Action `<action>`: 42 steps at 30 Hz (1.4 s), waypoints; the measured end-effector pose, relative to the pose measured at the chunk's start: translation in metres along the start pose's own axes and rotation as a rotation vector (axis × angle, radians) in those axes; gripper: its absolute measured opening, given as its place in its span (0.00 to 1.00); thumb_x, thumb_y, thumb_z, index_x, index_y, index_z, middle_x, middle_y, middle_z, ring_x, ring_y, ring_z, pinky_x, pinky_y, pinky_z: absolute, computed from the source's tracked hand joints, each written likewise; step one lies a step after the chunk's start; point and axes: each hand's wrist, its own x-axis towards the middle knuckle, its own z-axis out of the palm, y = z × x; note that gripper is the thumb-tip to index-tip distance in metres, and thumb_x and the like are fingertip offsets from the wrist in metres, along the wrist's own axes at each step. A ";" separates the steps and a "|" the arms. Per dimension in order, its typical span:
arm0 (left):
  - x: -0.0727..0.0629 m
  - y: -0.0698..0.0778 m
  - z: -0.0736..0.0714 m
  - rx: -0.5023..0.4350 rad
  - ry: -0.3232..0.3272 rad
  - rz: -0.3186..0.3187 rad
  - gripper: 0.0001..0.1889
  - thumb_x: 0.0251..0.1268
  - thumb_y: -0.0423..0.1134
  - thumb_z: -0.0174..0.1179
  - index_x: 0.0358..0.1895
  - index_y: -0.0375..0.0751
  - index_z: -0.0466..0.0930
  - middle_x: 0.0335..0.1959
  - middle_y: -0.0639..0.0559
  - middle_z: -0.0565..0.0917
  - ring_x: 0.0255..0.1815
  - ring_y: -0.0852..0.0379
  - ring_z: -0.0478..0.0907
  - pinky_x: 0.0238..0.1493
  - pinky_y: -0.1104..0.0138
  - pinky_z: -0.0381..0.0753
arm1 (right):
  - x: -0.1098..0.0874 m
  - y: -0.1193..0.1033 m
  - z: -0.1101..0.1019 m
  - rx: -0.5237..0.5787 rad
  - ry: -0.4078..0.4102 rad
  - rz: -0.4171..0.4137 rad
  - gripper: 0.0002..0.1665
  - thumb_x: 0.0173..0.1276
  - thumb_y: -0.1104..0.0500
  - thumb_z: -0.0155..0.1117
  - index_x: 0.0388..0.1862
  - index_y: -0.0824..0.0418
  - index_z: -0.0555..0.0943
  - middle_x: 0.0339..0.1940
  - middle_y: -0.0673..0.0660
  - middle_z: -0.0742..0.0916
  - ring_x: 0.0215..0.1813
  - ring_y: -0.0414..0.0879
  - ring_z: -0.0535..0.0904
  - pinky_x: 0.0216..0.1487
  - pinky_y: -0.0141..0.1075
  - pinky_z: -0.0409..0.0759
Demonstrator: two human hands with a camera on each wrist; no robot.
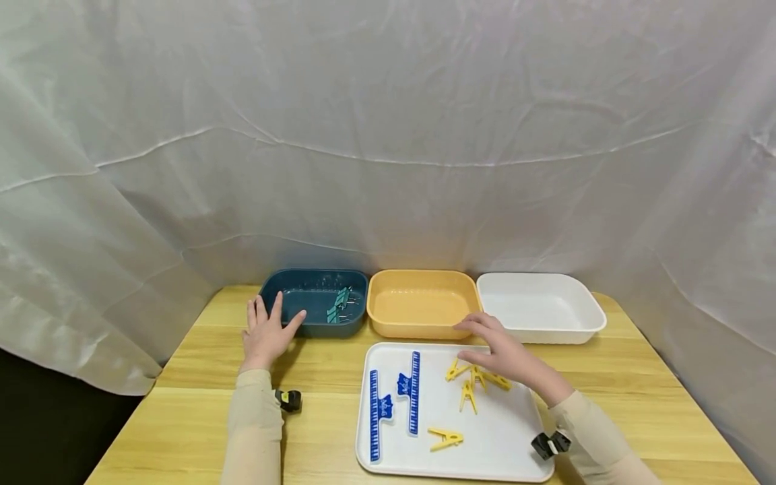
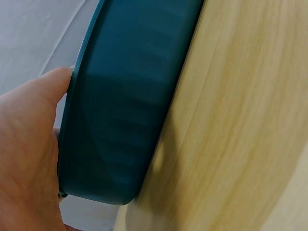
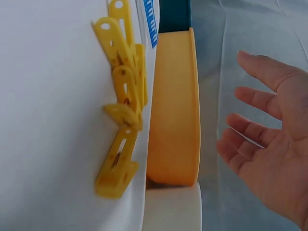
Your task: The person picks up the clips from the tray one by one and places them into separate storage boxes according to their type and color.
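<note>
And here's the left hand [image 1: 267, 340], up at the near left corner of the dark teal, rounded plastic bin [image 1: 327, 331]: fingers spread and fairly straight, gripping nothing, and the left wrist view catches a digit laid against the rim. How firmly it presses, I can't tell.

Across to the right hand [image 1: 506, 350], hovering above the far edge of the white rounded tray [image 1: 491, 431], fingers loosely extended, thumb well away from them, nothing in its hold. It's just in front of the orange-yellow plastic bin [image 1: 418, 331], and the right wrist view shows those fingers apart from the rim.

Right below that hand, on the tray, a bunch of yellow plastic clips [image 1: 468, 396], some overlapping! One more yellow clip [image 1: 447, 438] lies by itself, nearer the person. Over on the tray's left half, two long blue clips with a piano-key pattern: the inner blue clip [image 1: 415, 394] and the outer blue clip [image 1: 374, 417], roughly parallel, their handles facing each other.

Up the back it's three bins side by side: teal on the left, orange-yellow in the middle, white plastic bin [image 1: 554, 335] on the right. Teal clips with metal handles [image 1: 343, 297] sit in the teal one, toward its right end. All of it on a pale wood-grain bench [image 1: 327, 431], before a silvery-grey cloth [image 1: 388, 202].
</note>
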 end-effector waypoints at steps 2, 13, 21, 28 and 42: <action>0.000 0.000 0.001 0.004 0.002 0.001 0.47 0.67 0.71 0.42 0.80 0.51 0.36 0.78 0.34 0.26 0.79 0.34 0.21 0.67 0.25 0.38 | -0.006 0.004 -0.001 0.001 0.016 0.002 0.27 0.65 0.49 0.68 0.60 0.58 0.78 0.61 0.59 0.77 0.63 0.57 0.72 0.62 0.57 0.74; 0.001 -0.002 0.005 0.009 -0.008 -0.014 0.47 0.66 0.73 0.40 0.80 0.53 0.35 0.78 0.37 0.24 0.78 0.37 0.17 0.67 0.25 0.39 | -0.033 0.025 -0.001 0.011 0.098 0.009 0.26 0.62 0.54 0.71 0.59 0.58 0.79 0.58 0.63 0.80 0.60 0.61 0.77 0.58 0.60 0.76; 0.002 -0.001 0.005 -0.011 0.000 -0.013 0.48 0.65 0.74 0.40 0.80 0.53 0.36 0.79 0.37 0.25 0.78 0.37 0.17 0.67 0.25 0.38 | -0.048 0.035 -0.005 0.014 0.093 0.075 0.28 0.61 0.52 0.72 0.59 0.58 0.79 0.59 0.58 0.81 0.62 0.57 0.75 0.61 0.58 0.74; 0.001 -0.001 0.002 -0.011 0.000 -0.005 0.48 0.66 0.74 0.40 0.80 0.53 0.35 0.78 0.36 0.24 0.78 0.35 0.18 0.67 0.25 0.38 | -0.054 0.047 -0.008 0.073 0.048 0.107 0.31 0.59 0.53 0.73 0.60 0.59 0.78 0.60 0.59 0.81 0.62 0.58 0.74 0.61 0.60 0.73; 0.000 -0.001 0.002 -0.003 0.001 0.000 0.48 0.65 0.74 0.39 0.80 0.53 0.34 0.78 0.36 0.23 0.78 0.34 0.19 0.67 0.25 0.38 | -0.061 0.066 -0.008 0.024 -0.113 0.079 0.33 0.55 0.49 0.75 0.60 0.55 0.78 0.59 0.56 0.81 0.60 0.54 0.74 0.59 0.48 0.75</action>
